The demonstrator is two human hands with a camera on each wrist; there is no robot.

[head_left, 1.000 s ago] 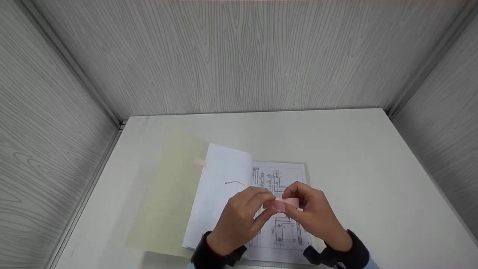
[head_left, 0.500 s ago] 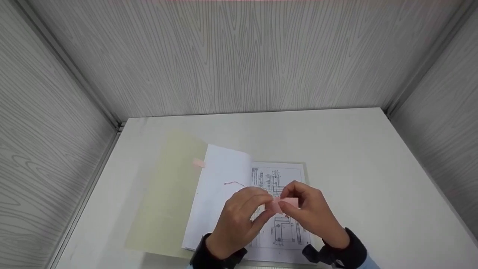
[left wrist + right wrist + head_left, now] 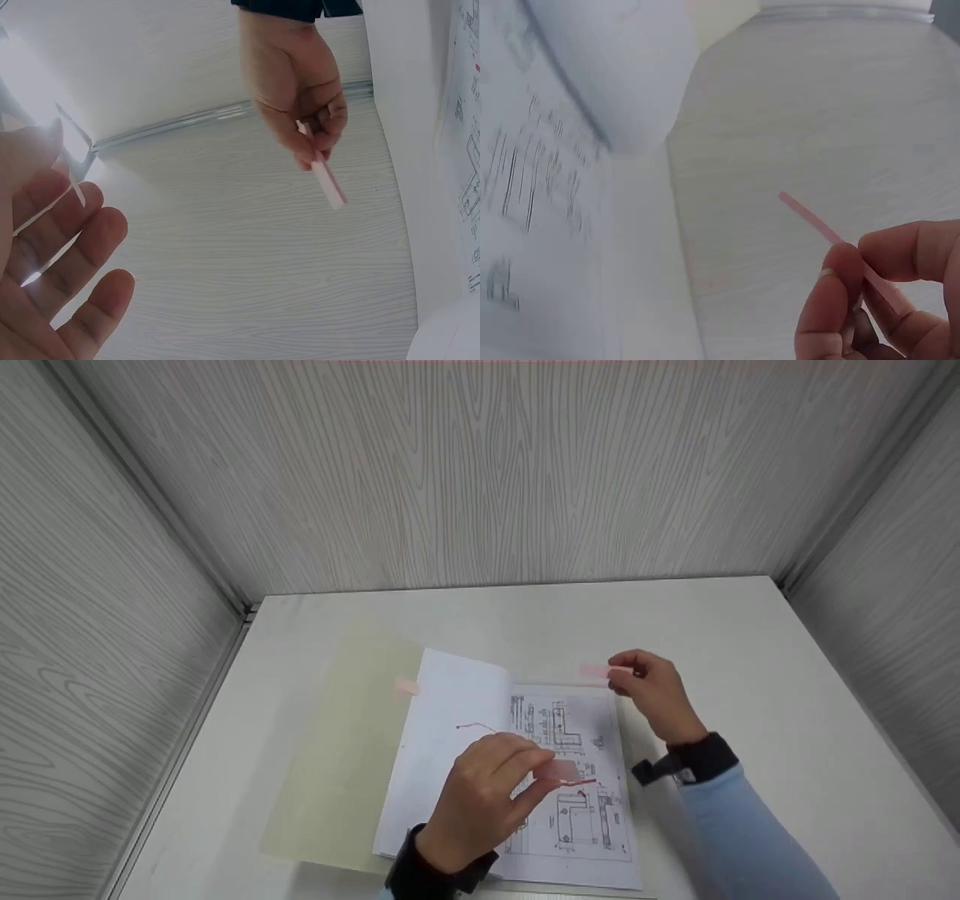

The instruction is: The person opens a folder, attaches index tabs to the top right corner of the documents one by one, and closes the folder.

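Note:
My left hand [image 3: 484, 791] pinches a small pink pad of sticky notes [image 3: 556, 770] between thumb and fingers, above the right-hand page. My right hand [image 3: 656, 694] is apart from it, near the page's upper right corner, pinching a single pink sticky strip [image 3: 594, 670]. The strip sticks out to the left of my fingertips; in the right wrist view it appears as a thin pink strip [image 3: 806, 215] seen nearly edge-on. Under the hands lies an open book whose right page [image 3: 577, 866] bears technical drawings. Its left page [image 3: 442, 765] is mostly blank.
The book's pale yellow cover [image 3: 322, 795] is spread to the left on the white table [image 3: 787, 720]. A pink tab [image 3: 407, 685] sticks out from the left page's edge. Grey wood-grain panels [image 3: 480, 472] enclose the table at the back and both sides.
Both hands were together at the pink pad. My right hand has drawn away up and to the right with a pink strip; my left hand stays in place with the pad.

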